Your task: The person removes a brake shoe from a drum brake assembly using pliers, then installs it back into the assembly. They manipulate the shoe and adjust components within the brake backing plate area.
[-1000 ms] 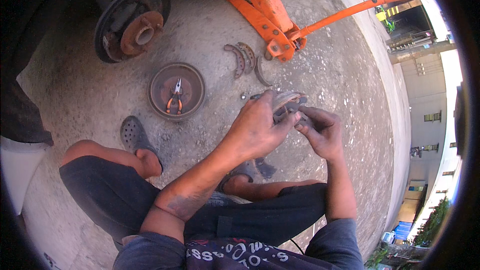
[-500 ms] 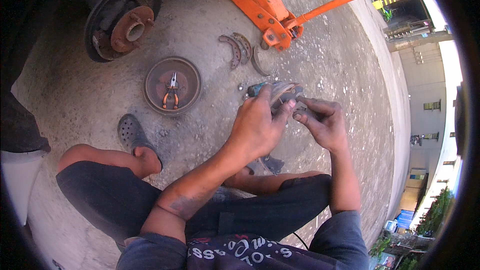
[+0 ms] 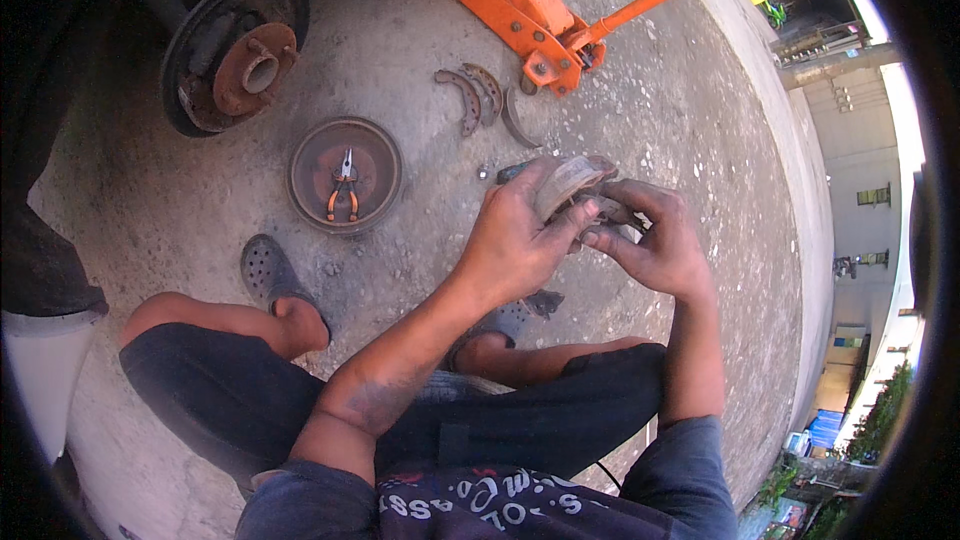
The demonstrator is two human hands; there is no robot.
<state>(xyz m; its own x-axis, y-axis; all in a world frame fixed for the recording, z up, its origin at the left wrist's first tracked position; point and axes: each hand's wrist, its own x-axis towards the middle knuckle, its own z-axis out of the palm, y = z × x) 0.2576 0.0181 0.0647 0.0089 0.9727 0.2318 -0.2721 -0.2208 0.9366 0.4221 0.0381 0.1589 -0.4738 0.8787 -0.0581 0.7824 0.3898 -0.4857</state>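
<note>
My left hand [image 3: 515, 240] is closed around a curved brake shoe [image 3: 570, 183], its thumb pressed on the near side. Facing it, my right hand [image 3: 668, 245] pinches a dark metal piece [image 3: 625, 215] at the shoe's right end; the fingers partly cover it, so its kind is unclear. A small teal item [image 3: 511, 172] shows just beyond my left fingers, mostly hidden. Past my hands, several curved brake shoes or strips [image 3: 461, 98] lie on the ground. A brake drum [image 3: 298, 180] sits to the left, with orange-handled pliers [image 3: 343, 185] inside it.
A rusty wheel hub with its backing plate [image 3: 255, 65] stands at the upper left. An orange floor jack [image 3: 520, 15] reaches in from the top, its long handle [image 3: 690, 0] slanting right. Small metal parts [image 3: 483, 171] lie near my left hand. My sandalled feet [image 3: 268, 270] are below.
The brake shoe has turned in my hands, showing more of its curved outer face. My right hand has shifted slightly right and its fingers have curled in around the dark piece.
</note>
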